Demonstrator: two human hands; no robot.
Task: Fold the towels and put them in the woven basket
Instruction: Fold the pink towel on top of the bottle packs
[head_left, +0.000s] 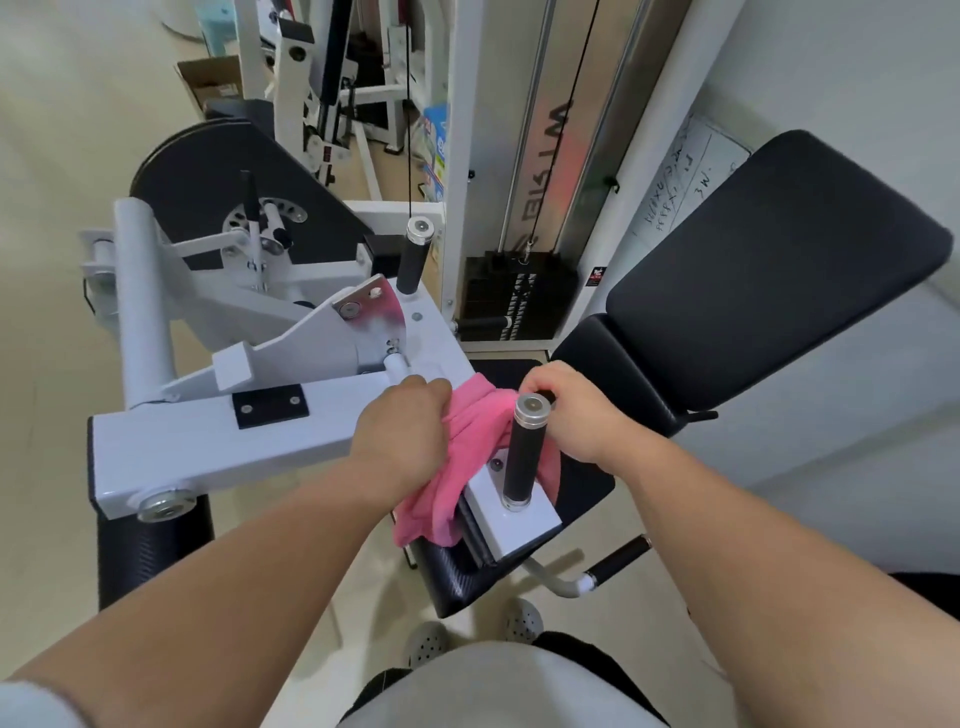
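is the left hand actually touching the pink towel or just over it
Touching. The head view shows the left hand with its fingers curled into the pink towel, and the cloth bunches right against them with no gap.

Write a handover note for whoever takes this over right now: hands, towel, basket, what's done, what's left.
Left hand: grips the pink towel.
Right hand: fingers curled at the towel's far edge, behind the black upright handle; whether it grips is unclear.
Towel: bunched and unfolded, draped over the machine seat around the handle.
No woven basket in view.
Done: nothing folded.
Left: free the towel, fold it, find the basket, put it in.
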